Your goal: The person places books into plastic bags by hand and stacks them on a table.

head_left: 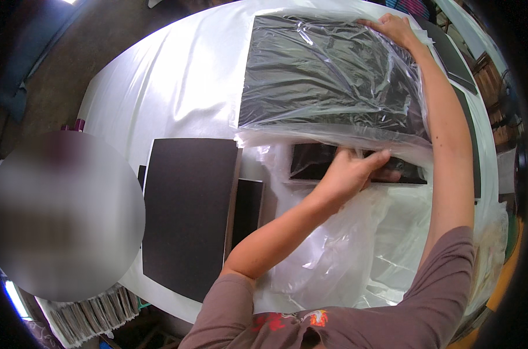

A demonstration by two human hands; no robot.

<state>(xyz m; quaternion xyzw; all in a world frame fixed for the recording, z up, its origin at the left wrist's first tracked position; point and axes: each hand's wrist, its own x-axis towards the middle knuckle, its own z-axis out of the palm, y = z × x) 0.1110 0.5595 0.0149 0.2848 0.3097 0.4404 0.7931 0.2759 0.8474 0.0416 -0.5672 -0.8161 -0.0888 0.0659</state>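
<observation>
A stack of dark, flat rectangular sheets (pixel 328 75) lies inside a wrinkled clear plastic bag (pixel 328 135) on the table's far side. My right hand (pixel 395 29) reaches to its far right corner, with fingers closed on the plastic edge. At the near edge, my left hand (pixel 351 171) is closed round the loose plastic, its thumb pointing right; some of its fingers are hidden. Just under that hand sits another dark panel (pixel 310 163), partly covered by film. Crumpled clear plastic (pixel 328 250) spreads between my arms.
A thick stack of black sheets (pixel 188 209) stands left of my left arm, beside a narrow dark piece (pixel 249 203). More dark panels (pixel 450 58) lie along the right edge. White sheeting (pixel 176 75) covers the table. A blurred round patch hides the left side.
</observation>
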